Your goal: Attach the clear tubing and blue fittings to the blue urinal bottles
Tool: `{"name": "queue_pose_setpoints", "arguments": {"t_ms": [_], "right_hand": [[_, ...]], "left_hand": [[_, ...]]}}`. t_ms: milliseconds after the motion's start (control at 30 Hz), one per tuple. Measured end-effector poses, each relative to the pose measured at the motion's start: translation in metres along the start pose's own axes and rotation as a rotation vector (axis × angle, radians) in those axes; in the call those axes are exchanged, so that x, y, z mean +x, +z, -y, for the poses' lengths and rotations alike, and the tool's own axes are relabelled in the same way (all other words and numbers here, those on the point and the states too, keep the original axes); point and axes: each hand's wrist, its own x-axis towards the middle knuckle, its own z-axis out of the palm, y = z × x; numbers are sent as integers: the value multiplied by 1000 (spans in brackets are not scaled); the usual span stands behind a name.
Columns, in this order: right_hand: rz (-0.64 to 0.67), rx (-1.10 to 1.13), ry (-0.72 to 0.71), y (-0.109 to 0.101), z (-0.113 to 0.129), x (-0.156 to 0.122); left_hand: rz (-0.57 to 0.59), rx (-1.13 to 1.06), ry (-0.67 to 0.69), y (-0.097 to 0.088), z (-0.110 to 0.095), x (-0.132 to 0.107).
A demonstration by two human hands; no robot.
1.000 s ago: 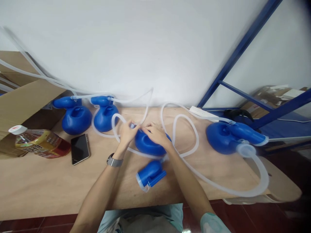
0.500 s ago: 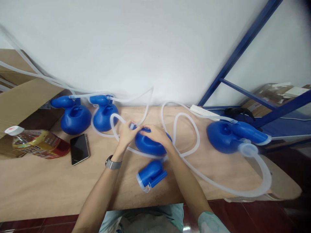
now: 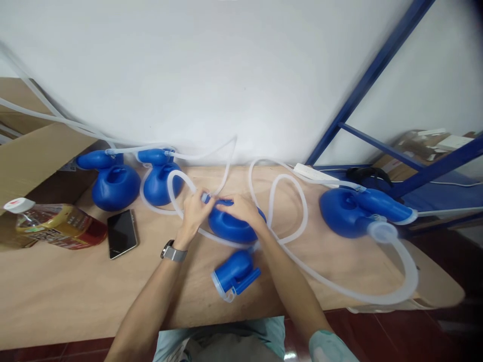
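Note:
In the middle of the table lies a blue plastic urinal bottle, its neck end between my two hands. My left hand, with a watch on the wrist, is closed at the clear fitting where a translucent hose meets the neck. My right hand is wrapped over the top of the bottle, fingers near the neck; its fingertips are partly hidden. Closer to me rests a blue spouted piece with a clear cap hanging at its rim, touched by neither hand.
Two blue bottles with hoses stand at the left by the wall, another bottle at the right. A drink bottle, a phone and a cardboard box are left. A blue metal frame rises at the right.
Both hands stay at the bottle's neck, with only slight finger movement at the fitting. The whole view has shifted a little; nothing else has visibly moved.

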Motion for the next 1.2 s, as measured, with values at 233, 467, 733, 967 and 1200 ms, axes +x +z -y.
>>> {"name": "queue_pose_setpoints", "arguments": {"t_ms": [233, 467, 733, 967, 1200], "right_hand": [[-135, 130, -117, 6, -5, -2], [-361, 297, -279, -19, -46, -50], [-135, 11, -267, -14, -89, -99], [-184, -163, -197, -11, -78, -100], [-364, -323, -262, -14, -67, -96]], "left_hand": [[118, -247, 60, -18, 20, -19], [33, -259, -116, -72, 30, -99], [566, 17, 8, -35, -24, -192], [483, -167, -53, -60, -17, -190], [19, 37, 467, -150, -30, -132]]}}
